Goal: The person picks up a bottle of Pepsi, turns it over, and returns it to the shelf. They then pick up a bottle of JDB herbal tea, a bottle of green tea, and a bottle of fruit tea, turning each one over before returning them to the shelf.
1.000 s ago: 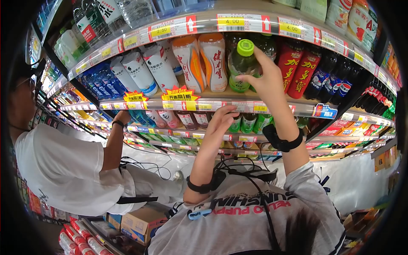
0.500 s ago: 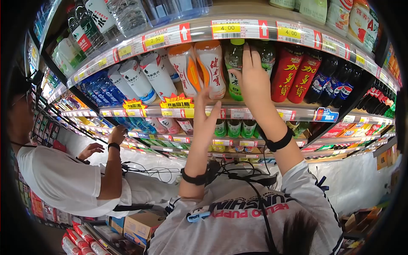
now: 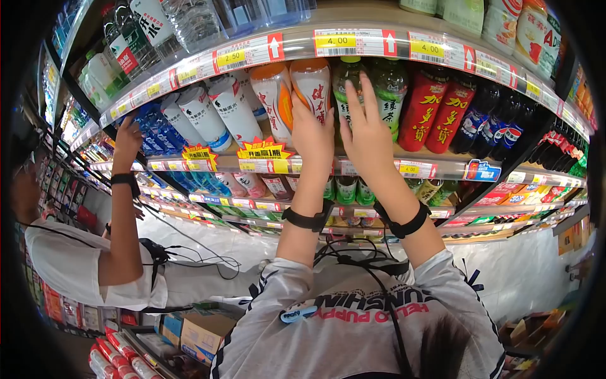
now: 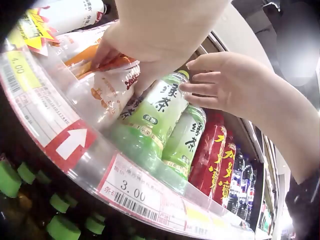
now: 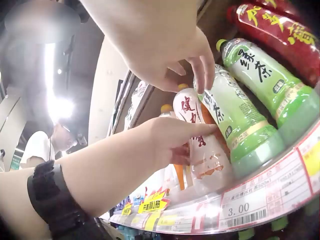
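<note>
On the middle shelf, my left hand (image 3: 314, 136) grips the right-hand white-and-orange bottle (image 3: 310, 79), its thumb and fingers on either side of it. In the left wrist view the thumb lies between that bottle (image 4: 102, 92) and the neighbouring green tea bottle (image 4: 155, 117). My right hand (image 3: 367, 129) is spread, with outstretched fingertips touching the upper part of this green tea bottle (image 5: 245, 127), which stands upright at the shelf front. A second green tea bottle (image 3: 389, 91) stands to its right.
Red cans (image 3: 421, 110) and dark cola bottles (image 3: 483, 120) stand further right, white bottles (image 3: 233, 110) left. The shelf edge above (image 3: 303, 47) and the lower price rail (image 3: 353, 168) border the row. Another person in a white shirt (image 3: 69, 252) reaches in at left.
The green tea bottle, earlier held tilted forward, now stands in the row, and my right hand's grip has loosened. My left hand has risen to the white-and-orange bottle. The other person's arm has risen.
</note>
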`<state>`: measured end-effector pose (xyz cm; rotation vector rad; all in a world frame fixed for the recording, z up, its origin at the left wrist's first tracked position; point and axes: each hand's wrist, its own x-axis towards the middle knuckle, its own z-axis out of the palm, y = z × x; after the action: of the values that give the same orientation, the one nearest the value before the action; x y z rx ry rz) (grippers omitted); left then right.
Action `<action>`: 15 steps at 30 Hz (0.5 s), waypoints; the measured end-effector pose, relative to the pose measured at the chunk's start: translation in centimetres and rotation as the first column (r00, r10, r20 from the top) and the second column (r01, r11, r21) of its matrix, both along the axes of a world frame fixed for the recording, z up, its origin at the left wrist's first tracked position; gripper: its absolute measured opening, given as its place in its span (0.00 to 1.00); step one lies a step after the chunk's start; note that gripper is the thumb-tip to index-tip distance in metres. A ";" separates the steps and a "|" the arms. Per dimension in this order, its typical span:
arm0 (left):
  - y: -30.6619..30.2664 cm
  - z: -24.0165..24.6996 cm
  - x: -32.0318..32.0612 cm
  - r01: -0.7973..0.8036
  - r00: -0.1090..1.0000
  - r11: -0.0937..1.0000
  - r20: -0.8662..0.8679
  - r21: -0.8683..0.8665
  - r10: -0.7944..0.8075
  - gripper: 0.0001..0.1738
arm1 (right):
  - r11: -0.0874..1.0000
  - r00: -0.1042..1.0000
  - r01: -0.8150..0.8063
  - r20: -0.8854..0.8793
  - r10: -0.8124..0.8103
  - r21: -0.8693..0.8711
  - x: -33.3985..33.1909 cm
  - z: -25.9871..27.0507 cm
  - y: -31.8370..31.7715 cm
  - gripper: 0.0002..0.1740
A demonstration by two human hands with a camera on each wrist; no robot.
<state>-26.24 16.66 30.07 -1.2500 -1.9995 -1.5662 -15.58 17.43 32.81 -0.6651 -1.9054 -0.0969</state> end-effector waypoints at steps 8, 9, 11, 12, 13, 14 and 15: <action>0.0 -1.3 -0.9 0.069 0.997 0.990 0.021 0.121 -0.072 0.27 | 0.920 0.934 -0.351 -0.136 0.330 -0.177 0.0 -0.5 -0.6 0.29; -0.5 -1.2 -0.6 0.092 0.995 0.985 0.022 0.143 -0.096 0.26 | 0.906 0.920 -0.383 -0.162 0.357 -0.178 -0.2 -0.4 -0.6 0.30; -1.6 -0.9 -0.2 0.135 0.990 0.973 0.024 0.187 -0.142 0.25 | 0.870 0.894 -0.436 -0.218 0.391 -0.230 -0.4 0.0 -0.9 0.33; -1.9 -1.2 -0.2 0.158 0.987 0.972 -0.016 0.172 -0.158 0.21 | 0.844 0.884 -0.458 -0.248 0.397 -0.281 -0.5 0.4 -1.3 0.34; -1.8 -1.5 -0.3 0.218 0.970 0.948 0.054 0.233 -0.237 0.25 | 0.813 0.873 -0.479 -0.279 0.401 -0.331 -0.5 0.5 -1.5 0.35; -1.6 -2.0 -0.4 0.270 0.941 0.915 0.119 0.299 -0.317 0.29 | 0.800 0.870 -0.489 -0.260 0.418 -0.347 -0.6 0.5 -1.6 0.36; -1.7 -2.4 -0.5 0.316 0.898 0.885 0.194 0.342 -0.396 0.30 | 0.788 0.868 -0.496 -0.240 0.435 -0.364 -0.7 0.5 -1.5 0.37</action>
<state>-26.70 14.92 27.71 -1.4056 -1.6325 -2.2220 -16.28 15.92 33.27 -0.4360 -1.9079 0.6798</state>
